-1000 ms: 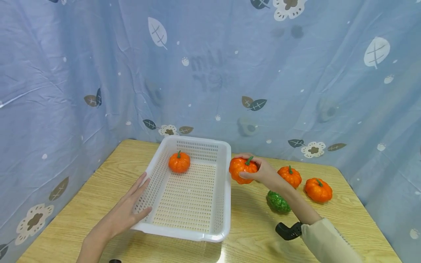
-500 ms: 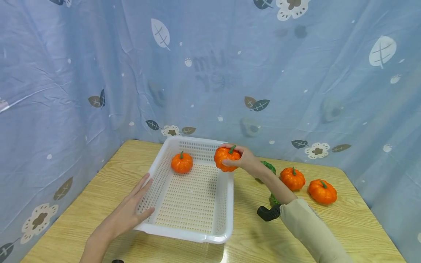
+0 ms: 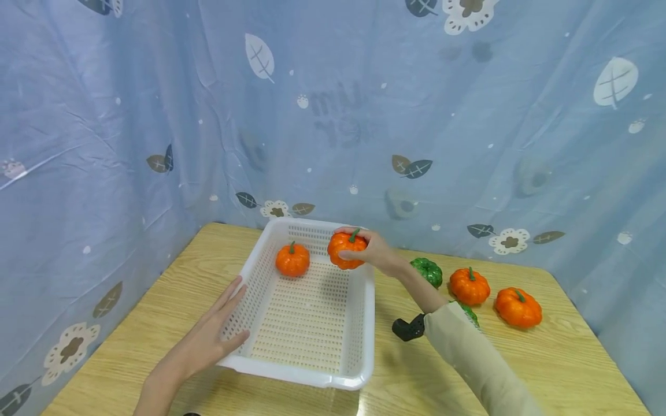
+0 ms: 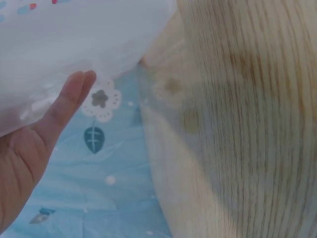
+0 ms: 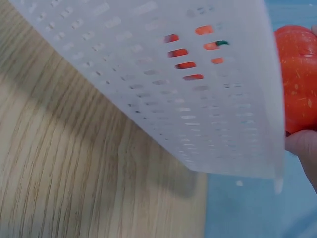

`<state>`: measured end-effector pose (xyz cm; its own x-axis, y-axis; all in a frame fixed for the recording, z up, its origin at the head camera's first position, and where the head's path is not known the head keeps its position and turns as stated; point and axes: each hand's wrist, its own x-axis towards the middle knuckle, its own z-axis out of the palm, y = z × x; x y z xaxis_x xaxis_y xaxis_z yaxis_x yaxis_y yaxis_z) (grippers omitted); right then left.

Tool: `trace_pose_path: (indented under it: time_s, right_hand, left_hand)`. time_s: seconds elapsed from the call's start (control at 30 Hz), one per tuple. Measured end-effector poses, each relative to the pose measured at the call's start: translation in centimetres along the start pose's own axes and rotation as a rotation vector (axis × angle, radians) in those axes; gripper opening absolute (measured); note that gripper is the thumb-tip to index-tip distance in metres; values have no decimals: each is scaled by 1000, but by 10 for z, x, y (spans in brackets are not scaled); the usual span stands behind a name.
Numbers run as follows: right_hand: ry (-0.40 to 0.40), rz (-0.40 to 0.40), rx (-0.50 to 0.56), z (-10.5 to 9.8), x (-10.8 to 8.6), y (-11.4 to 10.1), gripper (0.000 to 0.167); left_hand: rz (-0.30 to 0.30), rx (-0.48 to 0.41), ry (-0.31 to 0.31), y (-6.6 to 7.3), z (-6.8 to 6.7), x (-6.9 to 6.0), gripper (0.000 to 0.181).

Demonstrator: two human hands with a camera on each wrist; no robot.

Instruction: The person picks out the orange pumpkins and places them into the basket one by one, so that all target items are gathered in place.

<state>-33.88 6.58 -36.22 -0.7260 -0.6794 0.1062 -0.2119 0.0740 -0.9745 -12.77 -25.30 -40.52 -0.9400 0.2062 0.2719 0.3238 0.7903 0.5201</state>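
My right hand [image 3: 377, 252] grips a small orange pumpkin [image 3: 344, 249] with a green stem, holding it above the back right part of a white perforated plastic basket [image 3: 366, 346]. In the right wrist view, that pumpkin [image 5: 299, 79] shows beyond the basket's rim, with part of the hand [image 5: 304, 148] below it. Another orange pumpkin [image 3: 292, 260] sits inside the basket at the back left. My left hand [image 3: 200, 341] lies against the basket's left side, fingers fairly straight. The left wrist view shows its fingers [image 4: 64, 101] along the outer wall [image 4: 99, 39].
Right of the basket, on the wooden table [image 3: 551, 370], stand two orange pumpkins, one nearer [image 3: 470, 286] and one farther right [image 3: 518, 308]. A green pumpkin [image 3: 426, 271] is behind my forearm; another green one [image 3: 468, 313] is partly hidden by the sleeve. A patterned blue curtain [image 3: 322, 162] surrounds the table.
My right hand has carried the orange pumpkin leftward, from beside the basket's right rim to over its inside. The left hand stays on the basket's side. The view has shifted slightly.
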Motion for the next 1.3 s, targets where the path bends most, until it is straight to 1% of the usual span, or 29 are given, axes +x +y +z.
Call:
trace_pose_path:
  time_s: [0.13,0.27,0.47,0.63,0.77,0.87,1.0,1.13,1.3]
  right_hand:
    - [-48,-3,6,1,7,5,52]
    - [-108,-18,22,-3,13,8,57]
    - [-182,-1,-14,-10,18,11,67]
    - [-265,3,-38,-14,22,12,72]
    - [-316,8,-50,-15,25,12,74]
    - [-333,15,-75,-15,28,10,75]
    - [-336,40,-126,-14,34,7,76]
    - [-384,77,-172,-14,39,5,73]
    - [-466,99,-189,-18,43,5,74]
  left_hand:
    - [-17,-16,-11,1,0,0,79]
    - [-44,-28,-27,1,0,0,80]
    - [-64,-25,-37,1,1,0,80]
    - [-54,-15,-29,2,0,1,80]
    - [-43,-1,-19,3,-1,0,79]
    - [-40,8,-12,2,-1,1,80]
    - [-25,-1,2,1,-1,0,80]
    - [-15,-1,5,0,0,-1,79]
    - [-37,14,-7,1,1,0,79]
